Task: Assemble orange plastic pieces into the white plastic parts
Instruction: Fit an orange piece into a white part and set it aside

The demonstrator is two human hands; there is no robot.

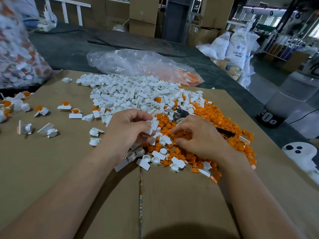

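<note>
A heap of white plastic parts [131, 94] covers the middle of the cardboard sheet [51, 161]. To its right lies a heap of orange plastic pieces [222, 121]. My left hand [127, 128] holds a white part [154, 124] between thumb and fingers, just above where the two heaps meet. My right hand [198, 135] rests on the orange heap with its fingers curled down into the pieces; whether it grips one is hidden. Several joined white-and-orange pieces [75, 112] lie scattered at the left.
A clear bag with orange pieces [146, 66] lies behind the heaps. A large bag of joined pieces [15, 49] stands at the far left. A black pen [224, 131] lies on the orange heap. A small metal object [180, 114] sits between the heaps. Cartons and sacks stand behind.
</note>
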